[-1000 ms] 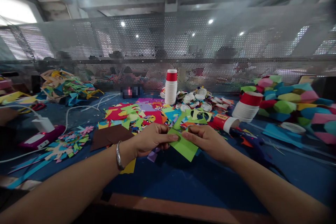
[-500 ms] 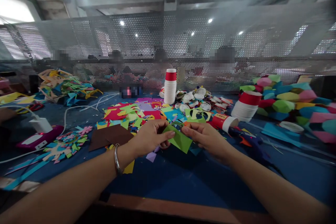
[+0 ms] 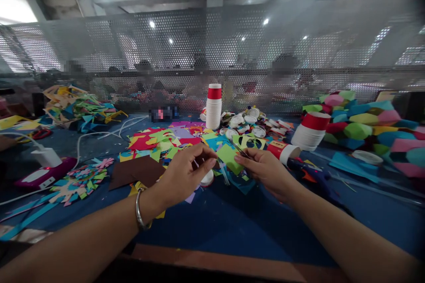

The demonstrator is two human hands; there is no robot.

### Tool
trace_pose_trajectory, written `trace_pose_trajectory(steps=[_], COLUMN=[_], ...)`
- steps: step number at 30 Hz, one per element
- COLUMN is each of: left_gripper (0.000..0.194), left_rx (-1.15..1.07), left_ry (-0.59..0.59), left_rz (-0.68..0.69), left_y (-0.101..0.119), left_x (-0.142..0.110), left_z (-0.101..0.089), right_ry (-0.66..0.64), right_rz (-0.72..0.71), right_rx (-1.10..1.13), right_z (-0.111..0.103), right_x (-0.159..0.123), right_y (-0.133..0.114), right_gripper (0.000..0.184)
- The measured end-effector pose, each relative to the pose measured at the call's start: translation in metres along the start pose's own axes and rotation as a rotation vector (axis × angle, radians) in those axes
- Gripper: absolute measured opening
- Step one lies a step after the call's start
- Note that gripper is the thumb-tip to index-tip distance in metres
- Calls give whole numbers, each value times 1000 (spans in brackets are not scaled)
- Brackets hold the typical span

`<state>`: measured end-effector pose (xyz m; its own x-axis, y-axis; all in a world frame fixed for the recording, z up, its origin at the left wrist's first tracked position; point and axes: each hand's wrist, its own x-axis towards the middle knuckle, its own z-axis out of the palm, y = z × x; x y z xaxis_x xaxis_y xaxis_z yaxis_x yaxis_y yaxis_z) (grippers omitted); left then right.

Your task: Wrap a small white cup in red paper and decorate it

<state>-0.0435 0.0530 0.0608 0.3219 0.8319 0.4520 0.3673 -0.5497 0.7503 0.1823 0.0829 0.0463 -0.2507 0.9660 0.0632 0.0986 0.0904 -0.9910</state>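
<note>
My right hand (image 3: 267,170) is closed, its thumb and fingers pinching the edge of a small light-green paper piece (image 3: 229,158). A thin dark metal tool (image 3: 238,147), perhaps scissors, projects from the same hand; its full shape is hidden. Close to the paper's left corner, my left hand (image 3: 186,172) has loosely curled fingers with a small gap between thumb and index finger, and I see nothing in it. Below that hand lies a white round piece (image 3: 207,177), partly covered. A glue stick-like clear strip (image 3: 225,173) shows under the green paper.
Brown paper sheets (image 3: 136,171) and coloured scraps (image 3: 156,139) cover the middle. Stacked paper cups (image 3: 213,112) stand behind, with white cup rings (image 3: 252,120) beside them. At right are tilted cups (image 3: 311,132), a blue glue gun (image 3: 314,177) and colourful paper shapes (image 3: 358,128). A purple power strip (image 3: 46,174) lies left.
My left hand has come away from the green paper and shifted slightly left. The paper now stays with my right hand, turned and seen smaller, and the thin metal tool shows more clearly.
</note>
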Motion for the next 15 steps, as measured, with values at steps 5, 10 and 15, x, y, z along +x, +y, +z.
trace_pose_trajectory(steps=[5,10,15], left_gripper=[31,31,21], left_rx=[-144,-333,-509], left_ry=[-274,-184,-15], left_rz=[-272,-402,-400], left_y=[-7,-11,-12], left_x=[2,15,22], left_z=[13,18,13], right_ry=[-21,-84,-149], right_rz=[48,68,-4], right_rx=[62,67,15], right_z=[1,6,10], right_x=[-4,-7,-10], right_y=[-3,-4,-6], right_gripper=[40,35,30])
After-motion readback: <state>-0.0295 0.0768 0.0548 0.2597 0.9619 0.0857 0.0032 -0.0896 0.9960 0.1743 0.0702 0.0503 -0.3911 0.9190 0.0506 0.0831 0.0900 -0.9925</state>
